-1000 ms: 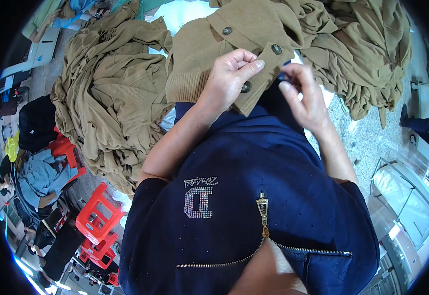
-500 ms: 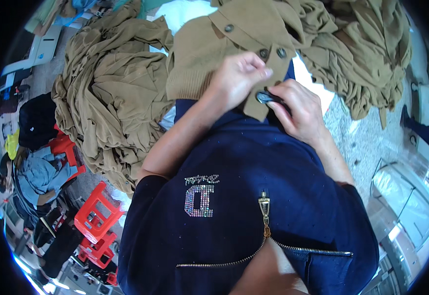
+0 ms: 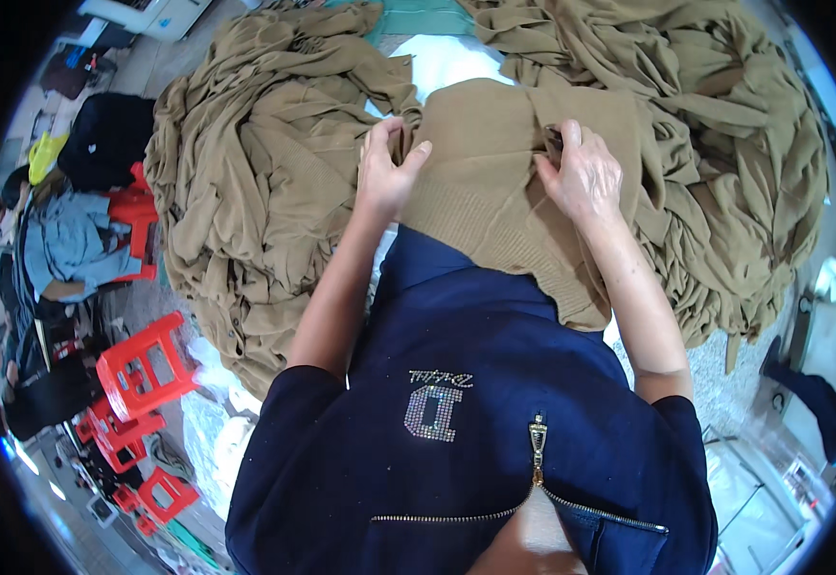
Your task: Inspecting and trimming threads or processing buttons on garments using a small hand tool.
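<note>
On the worktable point(image 3: 456, 59), directly in front of the person: one tan knitted cardigan point(image 3: 494, 182), laid flat with its ribbed hem toward the body, reaching down over the table's near edge to the navy top point(image 3: 456, 383).

Left hand point(image 3: 386, 172): closed on the cardigan's left edge, thumb over a pinched fold of knit, fingers curled behind it.

Right hand point(image 3: 583, 177): resting palm down on the upper right part of the same cardigan, fingers bent around a small dark item at the fold; whether it is a button or a tool cannot be told.

Left pile point(image 3: 255, 192): tan garments of the same cloth, heaped and touching the cardigan's left side.

Right pile point(image 3: 724, 153): more tan garments, loosely heaped, touching its right side and spilling off the table.

Floor, person's left: red plastic stools point(image 3: 145, 369), well apart from the work.

Step, as judged: the cardigan appears to be in mid-handling, spread and being folded or turned. The next move likely calls for both hands to lift or draw their edges together evenly, keeping the knit flat and clear of the neighbouring piles.
</note>
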